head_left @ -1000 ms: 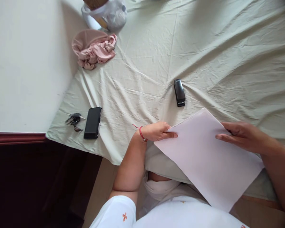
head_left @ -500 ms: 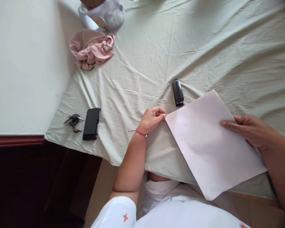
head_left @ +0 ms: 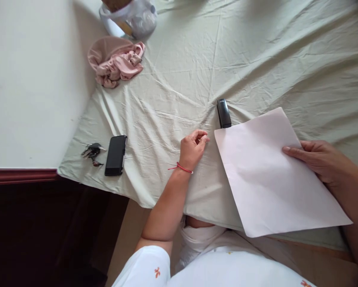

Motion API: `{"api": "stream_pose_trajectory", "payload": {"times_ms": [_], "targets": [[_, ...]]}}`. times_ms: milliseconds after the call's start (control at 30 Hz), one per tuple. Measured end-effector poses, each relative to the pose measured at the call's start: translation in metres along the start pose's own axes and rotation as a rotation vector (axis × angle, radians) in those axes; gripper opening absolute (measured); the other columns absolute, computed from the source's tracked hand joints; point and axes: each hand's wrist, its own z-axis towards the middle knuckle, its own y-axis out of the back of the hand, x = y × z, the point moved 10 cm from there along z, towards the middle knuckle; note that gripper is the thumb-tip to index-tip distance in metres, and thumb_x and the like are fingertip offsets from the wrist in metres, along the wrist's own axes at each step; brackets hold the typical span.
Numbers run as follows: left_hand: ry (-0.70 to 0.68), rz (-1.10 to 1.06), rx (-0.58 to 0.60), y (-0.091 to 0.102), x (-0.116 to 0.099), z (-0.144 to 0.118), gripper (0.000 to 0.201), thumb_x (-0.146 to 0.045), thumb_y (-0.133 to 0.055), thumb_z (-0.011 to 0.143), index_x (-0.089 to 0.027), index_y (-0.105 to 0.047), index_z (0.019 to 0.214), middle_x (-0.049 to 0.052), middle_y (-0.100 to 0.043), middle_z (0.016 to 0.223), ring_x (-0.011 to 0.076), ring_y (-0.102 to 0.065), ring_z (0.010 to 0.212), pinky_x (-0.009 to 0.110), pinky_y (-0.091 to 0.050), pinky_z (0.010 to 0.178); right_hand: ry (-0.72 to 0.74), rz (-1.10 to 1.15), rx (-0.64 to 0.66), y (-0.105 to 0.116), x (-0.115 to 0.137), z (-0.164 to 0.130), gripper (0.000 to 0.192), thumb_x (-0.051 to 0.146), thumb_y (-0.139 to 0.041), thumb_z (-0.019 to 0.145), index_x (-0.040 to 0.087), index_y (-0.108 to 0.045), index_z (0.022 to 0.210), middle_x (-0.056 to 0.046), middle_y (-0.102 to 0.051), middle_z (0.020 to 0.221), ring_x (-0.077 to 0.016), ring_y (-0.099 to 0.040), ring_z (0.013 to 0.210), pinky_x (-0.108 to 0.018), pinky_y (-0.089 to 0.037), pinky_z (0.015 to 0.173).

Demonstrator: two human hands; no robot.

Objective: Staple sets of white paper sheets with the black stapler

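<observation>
My right hand (head_left: 325,161) grips the right edge of white paper (head_left: 277,179), thumb on top and the other fingers hidden beneath. Whether it is one sheet or several I cannot tell. Just left of the paper's upper left corner is my left hand (head_left: 193,147), fingers curled in and touching neither the paper nor anything else I can see. A red string bracelet (head_left: 184,167) circles that wrist. Beyond the paper lies a black stapler (head_left: 224,112), its near end covered by the paper's upper edge.
A wrinkled pale green cloth (head_left: 173,95) covers the table. On the left lie a black phone (head_left: 115,155) and a bunch of keys (head_left: 92,152). Farther back are a crumpled pink cloth (head_left: 117,63) and a plastic bag (head_left: 141,20) by the white wall (head_left: 29,87).
My left hand has let go of the paper's corner. My right hand has shifted the paper to the right and turned it slightly, and it now overlaps the stapler's near end.
</observation>
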Motion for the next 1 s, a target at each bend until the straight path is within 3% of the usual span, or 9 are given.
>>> {"api": "stream_pose_trajectory", "payload": {"times_ms": [67, 133, 200, 267, 433, 600, 733, 1000], "targets": [[-0.157, 0.092, -0.056, 0.003, -0.013, 0.000, 0.025, -0.026, -0.059, 0.098, -0.021, -0.074, 0.117, 0.009, -0.084, 0.119, 0.0174, -0.075, 0.096, 0.032, -0.057, 0.094, 0.012, -0.011, -0.025, 0.004, 0.001, 0.000, 0.049, 0.049, -0.093, 0.072, 0.028, -0.081, 0.115, -0.006, -0.082, 0.078, -0.0276, -0.073, 0.053, -0.036, -0.057, 0.043], [-0.366, 0.176, -0.045, -0.004, -0.030, -0.004, 0.038, -0.024, -0.052, 0.102, -0.023, -0.071, 0.135, 0.011, -0.074, 0.147, 0.0203, -0.071, 0.126, 0.037, -0.053, 0.112, 0.011, -0.011, -0.047, 0.010, 0.001, 0.002, 0.051, 0.048, -0.092, 0.072, 0.028, -0.080, 0.118, -0.006, -0.081, 0.075, -0.0275, -0.072, 0.051, -0.036, -0.057, 0.042], [-0.544, 0.259, 0.020, -0.019, -0.041, -0.010, 0.051, -0.018, -0.042, 0.103, -0.025, -0.064, 0.149, 0.009, -0.061, 0.165, 0.0197, -0.056, 0.153, 0.040, -0.040, 0.129, 0.005, -0.010, -0.060, 0.016, 0.001, 0.006, 0.054, 0.048, -0.093, 0.071, 0.028, -0.080, 0.119, -0.006, -0.080, 0.073, -0.0272, -0.071, 0.050, -0.037, -0.058, 0.043], [-0.623, 0.360, 0.099, -0.035, -0.042, -0.014, 0.065, -0.009, -0.036, 0.100, -0.028, -0.055, 0.159, 0.005, -0.052, 0.172, 0.0169, -0.041, 0.164, 0.042, -0.025, 0.138, 0.003, -0.025, -0.077, 0.022, 0.000, 0.009, 0.055, 0.048, -0.094, 0.069, 0.027, -0.080, 0.118, -0.006, -0.080, 0.073, -0.0271, -0.071, 0.050, -0.036, -0.057, 0.042], [-0.600, 0.497, 0.185, -0.056, -0.036, -0.016, 0.085, 0.002, -0.033, 0.090, -0.031, -0.043, 0.168, 0.003, -0.045, 0.176, 0.0164, -0.034, 0.169, 0.049, -0.004, 0.141, -0.009, -0.038, -0.097, 0.028, -0.001, 0.009, 0.056, 0.050, -0.095, 0.066, 0.027, -0.081, 0.115, -0.006, -0.080, 0.074, -0.0262, -0.071, 0.051, -0.033, -0.054, 0.039], [-0.542, 0.443, 0.151, -0.049, -0.033, -0.011, 0.090, 0.002, -0.036, 0.087, -0.032, -0.038, 0.171, 0.002, -0.044, 0.177, 0.0162, -0.034, 0.169, 0.048, -0.009, 0.142, -0.006, -0.031, -0.061, 0.024, -0.001, 0.008, 0.057, 0.051, -0.094, 0.069, 0.028, -0.080, 0.119, -0.007, -0.081, 0.075, -0.0291, -0.072, 0.052, -0.037, -0.057, 0.042], [-0.528, 0.429, 0.140, -0.047, -0.030, -0.008, 0.089, 0.003, -0.038, 0.085, -0.031, -0.045, 0.167, 0.001, -0.045, 0.176, 0.0173, -0.032, 0.169, 0.048, -0.013, 0.141, -0.003, -0.005, -0.067, 0.025, -0.002, 0.008, 0.058, 0.053, -0.094, 0.070, 0.029, -0.080, 0.121, -0.006, -0.082, 0.077, -0.0285, -0.073, 0.052, -0.037, -0.058, 0.043], [-0.451, 0.475, 0.118, -0.043, -0.031, -0.006, 0.090, 0.005, -0.039, 0.084, -0.040, -0.054, 0.161, -0.002, -0.054, 0.170, 0.0215, -0.036, 0.168, 0.062, -0.010, 0.140, 0.007, 0.005, -0.087, 0.026, 0.000, 0.008, 0.058, 0.051, -0.093, 0.071, 0.028, -0.079, 0.123, -0.008, -0.081, 0.074, -0.0290, -0.071, 0.050, -0.038, -0.058, 0.042]]}}
